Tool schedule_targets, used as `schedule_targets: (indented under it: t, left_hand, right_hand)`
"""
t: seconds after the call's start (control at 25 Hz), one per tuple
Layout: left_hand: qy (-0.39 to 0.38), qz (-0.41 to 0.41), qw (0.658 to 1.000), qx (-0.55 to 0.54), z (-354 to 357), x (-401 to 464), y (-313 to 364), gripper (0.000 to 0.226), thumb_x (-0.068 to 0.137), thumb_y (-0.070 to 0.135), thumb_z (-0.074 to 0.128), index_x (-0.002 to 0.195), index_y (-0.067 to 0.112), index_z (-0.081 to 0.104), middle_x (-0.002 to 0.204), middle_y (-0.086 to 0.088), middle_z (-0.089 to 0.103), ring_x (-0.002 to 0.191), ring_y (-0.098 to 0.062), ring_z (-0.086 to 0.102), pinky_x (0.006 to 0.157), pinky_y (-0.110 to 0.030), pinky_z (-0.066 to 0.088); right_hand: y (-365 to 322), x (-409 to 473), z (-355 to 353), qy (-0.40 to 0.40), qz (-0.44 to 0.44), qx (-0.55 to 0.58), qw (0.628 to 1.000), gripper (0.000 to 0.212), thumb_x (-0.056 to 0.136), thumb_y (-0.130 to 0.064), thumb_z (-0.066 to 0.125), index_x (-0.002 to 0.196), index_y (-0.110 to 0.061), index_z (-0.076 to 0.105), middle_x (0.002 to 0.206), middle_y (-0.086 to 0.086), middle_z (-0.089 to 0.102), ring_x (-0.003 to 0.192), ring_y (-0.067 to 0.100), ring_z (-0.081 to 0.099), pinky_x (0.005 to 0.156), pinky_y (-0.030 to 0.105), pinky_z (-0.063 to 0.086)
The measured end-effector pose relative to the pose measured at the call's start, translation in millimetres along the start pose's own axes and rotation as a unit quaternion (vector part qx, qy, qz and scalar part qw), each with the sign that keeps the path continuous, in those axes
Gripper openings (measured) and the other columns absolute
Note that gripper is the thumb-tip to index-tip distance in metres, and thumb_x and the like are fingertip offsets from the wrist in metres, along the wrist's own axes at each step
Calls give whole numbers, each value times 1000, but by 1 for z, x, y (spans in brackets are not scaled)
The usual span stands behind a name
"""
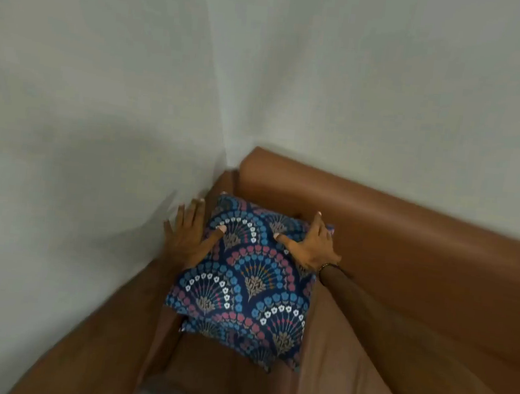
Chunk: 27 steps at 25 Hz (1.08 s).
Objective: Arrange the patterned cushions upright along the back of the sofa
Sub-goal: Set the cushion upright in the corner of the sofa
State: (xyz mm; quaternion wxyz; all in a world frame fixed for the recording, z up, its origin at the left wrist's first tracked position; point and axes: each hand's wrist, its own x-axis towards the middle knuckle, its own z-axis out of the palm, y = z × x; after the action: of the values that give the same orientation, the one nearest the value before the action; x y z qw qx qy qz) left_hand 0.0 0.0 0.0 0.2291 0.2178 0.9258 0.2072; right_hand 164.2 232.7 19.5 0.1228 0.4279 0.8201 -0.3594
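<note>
Pale walls meet behind brown sofa (pixel 405 241). 1 patterned cushion (pixel 245 283) leans in its corner. Left hand (pixel 186 237) and right hand (pixel 311 245) press its upper corners, fingers straight and spread. Judged light, soft, squashy; best held by the side edges.

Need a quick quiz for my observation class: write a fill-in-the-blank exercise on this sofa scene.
The left hand and right hand both touch the patterned cushion on a ____ sofa.
A bracelet circles the ____ wrist.
The cushion's background colour is dark ____.
Missing words: brown; right; blue.
</note>
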Motion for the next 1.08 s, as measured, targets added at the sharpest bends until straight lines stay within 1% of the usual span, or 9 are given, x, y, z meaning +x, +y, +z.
schedule_targets:
  t: [0.12,0.2,0.24,0.32,0.44,0.68,0.8,1.0,1.08]
  left_hand:
    - [-56,-119,977,-169,44,13,-20,135,67,95,62,168,23,8,175,-7,24,158,-36,30,128,-58,24]
    - [-55,-152,950,-266,54,17,-30,140,51,92,78,164,26,28,164,-6,46,145,-35,50,122,-57,39]
    - [-54,-175,940,-288,51,17,-30,138,46,88,84,160,26,37,158,-6,54,138,-34,58,118,-56,45]
    - [-71,-211,916,-334,28,12,-8,129,41,78,94,150,21,53,140,-8,68,120,-33,70,109,-54,54]
    - [-112,-192,889,-400,10,-8,32,108,49,59,101,142,24,61,128,-6,77,109,-30,76,102,-51,60]
    - [-115,-39,896,-426,68,-53,160,91,76,19,93,152,32,46,140,5,67,122,-19,68,102,-46,57]
    - [-155,29,912,-378,144,-62,237,104,75,6,92,157,31,33,138,15,59,123,-3,60,102,-36,55]
    - [-198,48,920,-336,302,-94,346,104,73,0,93,153,28,32,149,4,56,137,-15,56,116,-44,49]
    - [-211,48,916,-337,366,-102,382,99,75,-3,90,151,26,34,144,6,59,131,-5,61,112,-38,53]
  right_hand:
    - [25,16,40,-28,125,127,984,144,69,-79,77,168,-16,-6,177,10,1,160,43,18,124,61,31]
    - [35,18,50,-32,192,240,951,144,57,-73,89,165,-13,16,164,14,35,144,41,48,112,55,48]
    - [37,15,49,-45,214,308,926,131,50,-67,95,153,-10,39,138,12,59,119,33,68,98,48,57]
    - [48,11,32,-74,207,400,890,85,53,-47,102,118,-8,65,98,4,73,75,19,75,73,35,62]
    - [74,-2,-5,-82,175,445,875,94,52,-38,105,130,-12,60,123,8,75,103,32,76,90,51,64]
    - [181,-23,-114,-4,89,473,877,97,67,-7,97,144,-17,40,137,5,63,118,29,67,94,49,59]
    - [276,-29,-158,50,101,473,874,106,64,1,96,150,-19,37,143,7,61,127,30,64,97,53,58]
    - [458,-33,-212,115,126,464,869,112,60,6,97,151,-16,37,146,10,59,133,32,60,108,61,52]
    - [528,-28,-225,131,128,453,872,111,60,8,96,151,-15,38,147,11,59,135,31,58,110,60,51]
